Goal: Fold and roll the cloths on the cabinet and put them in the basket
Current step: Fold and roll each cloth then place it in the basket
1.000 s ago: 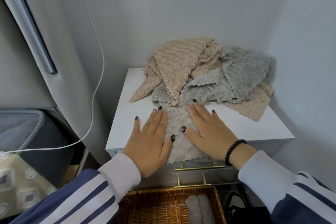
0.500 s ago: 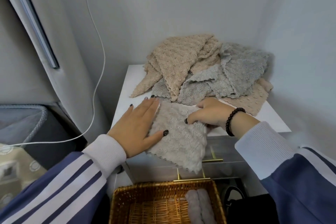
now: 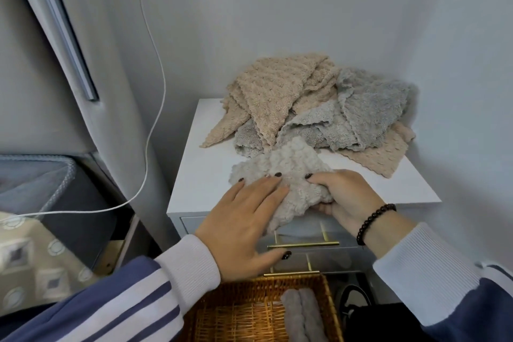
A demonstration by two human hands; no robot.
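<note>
1. The pale grey cloth (image 3: 280,172) I am working lies at the front edge of the white cabinet (image 3: 200,175), part folded and part bunched, with one end drooping over the front above the drawer handle (image 3: 302,244).
2. Its long axis runs roughly from 11 o'clock down to 5 o'clock; the bunched end sits at 3 o'clock, inside my right hand.
3. My right hand (image 3: 344,197) has its grip clamped on that bunched end, fingers curled over the top and thumb beneath.
4. My left hand (image 3: 244,219) rests flat on the cloth's near-left part, fingers spread and grip apart, pinning and not holding.
5. The right hand is the nearer one to the roll's start, so I judge the roll should travel from 3 o'clock toward 9 o'clock, under my left palm.
6. At 12 o'clock, touching the cloth's far corner, sits the heap of beige and grey cloths (image 3: 319,108) not yet folded.
7. At 6 o'clock, below the cabinet, the wicker basket (image 3: 249,311) holds rolled grey cloths (image 3: 302,314) already.
</note>
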